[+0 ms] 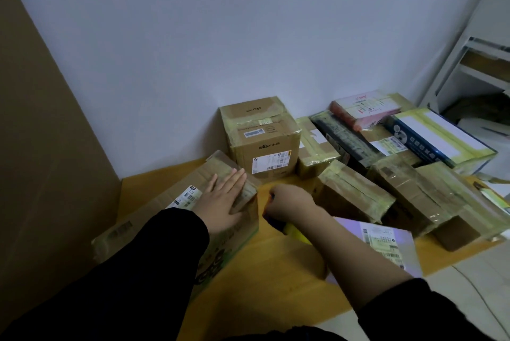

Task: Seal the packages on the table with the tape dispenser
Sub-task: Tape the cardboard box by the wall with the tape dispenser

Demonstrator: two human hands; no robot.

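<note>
The long box (143, 219), the biggest package here, lies on the left of the yellow table (276, 271). Its length runs from near left to far right, and its far end is taped over. A heap of taped boxes (408, 175) crowds the right side, and a square box (265, 142) stands by the wall between them. The left hand (220, 202) lies flat on the long box's top at that far end, fingers straight. The right hand (289, 202) sits just right of the same end, curled tight round the tape dispenser (296, 230). Only a bit of yellow roll and dark handle shows under the fist. Being nearer the end face, it likely tapes that edge next.
</note>
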